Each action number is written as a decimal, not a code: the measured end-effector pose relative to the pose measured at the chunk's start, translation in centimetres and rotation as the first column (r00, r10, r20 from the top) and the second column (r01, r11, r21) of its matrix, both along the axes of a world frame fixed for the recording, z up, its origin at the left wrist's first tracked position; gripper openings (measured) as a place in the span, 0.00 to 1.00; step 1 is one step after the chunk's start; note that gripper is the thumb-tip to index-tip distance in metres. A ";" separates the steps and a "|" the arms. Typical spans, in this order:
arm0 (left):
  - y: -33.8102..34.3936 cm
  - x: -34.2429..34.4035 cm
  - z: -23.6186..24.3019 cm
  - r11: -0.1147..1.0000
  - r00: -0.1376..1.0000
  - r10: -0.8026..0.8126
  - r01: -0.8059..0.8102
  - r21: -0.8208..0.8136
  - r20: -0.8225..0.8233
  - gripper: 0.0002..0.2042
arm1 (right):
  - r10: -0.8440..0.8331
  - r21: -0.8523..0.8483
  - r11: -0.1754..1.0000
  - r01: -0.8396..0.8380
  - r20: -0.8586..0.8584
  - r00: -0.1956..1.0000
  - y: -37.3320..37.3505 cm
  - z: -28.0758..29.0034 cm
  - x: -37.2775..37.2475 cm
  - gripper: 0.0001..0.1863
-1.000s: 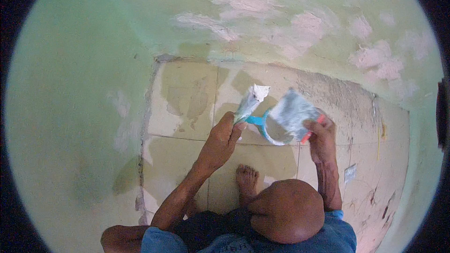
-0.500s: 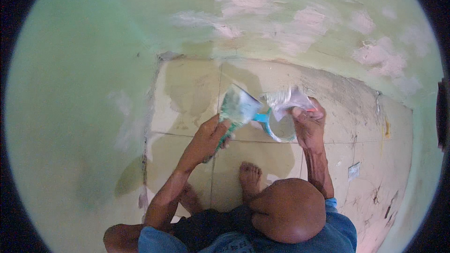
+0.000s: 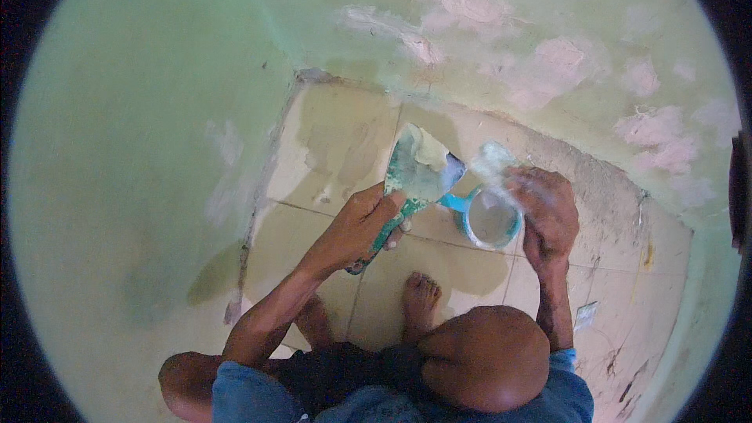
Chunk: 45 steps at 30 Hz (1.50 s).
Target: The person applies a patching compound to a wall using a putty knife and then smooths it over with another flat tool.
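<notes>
My left hand (image 3: 364, 223) grips a wide putty knife (image 3: 415, 168) by its green, putty-smeared handle. Pale putty lies on the far part of its blade. My right hand (image 3: 548, 207) is closed around a second putty knife (image 3: 493, 160), whose whitish blade is smeared by motion; its handle is hidden in my fingers. A round blue dipper (image 3: 467, 223) stands on the floor below and between the two blades. Its handle points left, partly behind the left putty knife, and its wall is stained with white.
Beige floor tiles (image 3: 313, 243) lie under my bare foot (image 3: 421, 296). Green walls meet in a corner ahead; pinkish-white patches (image 3: 560, 63) mark the far wall. My bent knee (image 3: 489, 356) rises at the lower middle. A small flat pale piece (image 3: 585, 315) lies at right.
My right hand has moved right, with its putty knife tilted differently. The left putty knife now shows putty on its blade more plainly. The view has shifted, showing more of the dipper.
</notes>
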<state>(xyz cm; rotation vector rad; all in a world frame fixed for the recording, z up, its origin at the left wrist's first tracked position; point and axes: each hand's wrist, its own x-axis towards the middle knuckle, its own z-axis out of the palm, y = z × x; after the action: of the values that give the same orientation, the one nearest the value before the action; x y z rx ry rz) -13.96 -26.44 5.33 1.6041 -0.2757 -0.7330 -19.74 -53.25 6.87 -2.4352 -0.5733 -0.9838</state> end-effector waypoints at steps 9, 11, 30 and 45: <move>0.1 -0.6 0.5 0.985 0.983 0.148 -0.157 0.078 0.112 0.15 | -0.017 -0.503 0.862 -0.061 -0.150 0.989 3.3 0.9 -0.1 0.20; 1.9 0.0 1.7 0.965 0.961 0.226 -0.243 0.095 0.160 0.15 | 0.061 -0.267 0.951 -0.154 -0.327 0.943 2.4 0.9 0.4 0.20; 14.3 -9.4 13.1 0.385 0.329 0.834 -0.922 -0.041 0.444 0.19 | 0.800 0.783 0.174 0.597 -0.466 0.378 26.7 -22.3 22.9 0.07; 16.3 -7.9 12.4 0.469 0.458 0.807 -0.881 0.067 0.373 0.17 | 0.687 0.776 0.065 0.627 -0.491 0.536 33.5 -27.2 26.1 0.10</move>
<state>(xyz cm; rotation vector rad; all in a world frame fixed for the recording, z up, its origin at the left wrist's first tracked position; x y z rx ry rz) -21.87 -10.09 17.73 1.8130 0.4591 0.3041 6.31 -19.74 -20.33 -1.0517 0.4522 0.1967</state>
